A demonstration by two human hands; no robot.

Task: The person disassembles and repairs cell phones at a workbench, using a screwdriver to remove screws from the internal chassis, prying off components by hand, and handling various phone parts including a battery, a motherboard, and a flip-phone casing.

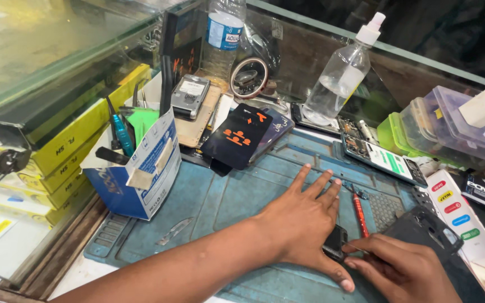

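Left hand [304, 224] pressed flat, fingers spread, on the blue mat [225, 196], pinning a small black part [335, 242] at the mat's right; right hand [402, 269] pinched together on a thin tool [356, 247] touching that part; red screwdriver [360, 215] just beyond.

Blue-white carton [141, 174] left, yellow boxes [68, 148] behind

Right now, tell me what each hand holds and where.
Left hand pins a small black part under its palm edge. Right hand pinches a thin tool near its tip.
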